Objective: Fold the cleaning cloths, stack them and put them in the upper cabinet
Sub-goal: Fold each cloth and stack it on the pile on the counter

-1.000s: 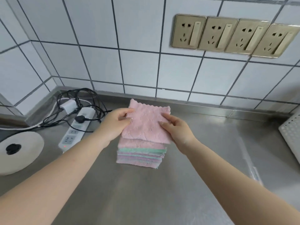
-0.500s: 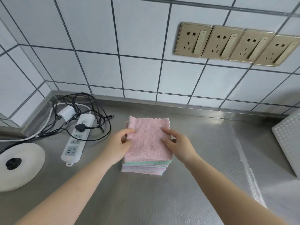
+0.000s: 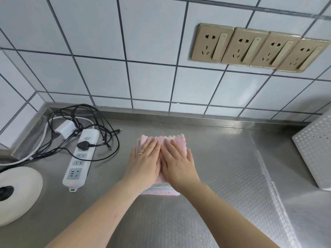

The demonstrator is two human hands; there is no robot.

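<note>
Soft pink cloths, stacked (image 3: pixel 176 143) beneath a flat left hand (image 3: pixel 146 162) and flat right hand (image 3: pixel 178 163) on the desk (image 3: pixel 223 167), look light, best lifted by pinching both side edges.

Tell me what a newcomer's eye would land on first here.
First, the left hand and right hand pressing flat, side by side, on the stack of cloths at the middle of the steel counter. Next, four gold wall sockets upper right, then the white power strip with tangled black cables on the left.
</note>
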